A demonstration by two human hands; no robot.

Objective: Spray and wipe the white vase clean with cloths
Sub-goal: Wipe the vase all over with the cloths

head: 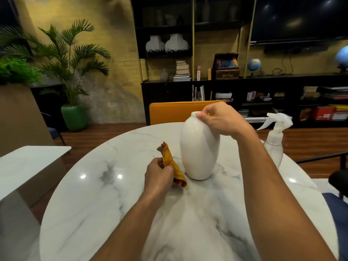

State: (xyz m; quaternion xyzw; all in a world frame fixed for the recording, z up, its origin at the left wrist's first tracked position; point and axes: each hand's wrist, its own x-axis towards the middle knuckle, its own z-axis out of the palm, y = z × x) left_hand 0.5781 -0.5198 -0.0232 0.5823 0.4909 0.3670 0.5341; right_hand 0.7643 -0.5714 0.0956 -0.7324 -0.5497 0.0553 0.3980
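Orange chair point(175, 112) behind marble table point(94, 194).

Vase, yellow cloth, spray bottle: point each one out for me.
white vase point(197, 147), head view, middle of its body.
yellow cloth point(167, 157), head view, its upper fold.
spray bottle point(273, 147), head view, clear body below trigger.

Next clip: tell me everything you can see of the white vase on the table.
The white vase is smooth, egg-shaped, likely ceramic, widest at the shoulder, narrowing to a small mouth. It stands upright on the marble table. The right hand pinches its rim from above. The yellow cloth gripped by the left hand lies just left of its base; contact unclear.
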